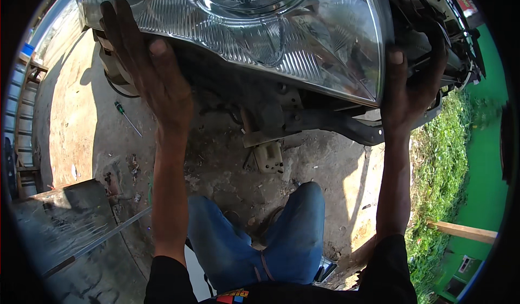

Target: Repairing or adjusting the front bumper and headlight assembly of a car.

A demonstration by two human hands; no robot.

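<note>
A large clear car headlight [336, 38] fills the top of the view, with a round reflector and ribbed lens areas. My left hand [154, 79] lies against its lower left edge, fingers stretched upward and thumb apart. At the opposite side my right hand [409, 90] grips the headlight's edge. Its thumb lies along the lens rim, while the other fingers reach back beside the housing, partly hidden in shadow. Beneath the headlight runs a dark curved support bar [330, 125], part of the exposed front of the car.
A green-handled screwdriver [128, 118] lies on the dirty concrete floor [227, 168] at left. A pale plastic piece [268, 157] is below the car front. A dark panel [70, 239] lies lower left. Grass [441, 157] and a green wall [490, 114] border the right.
</note>
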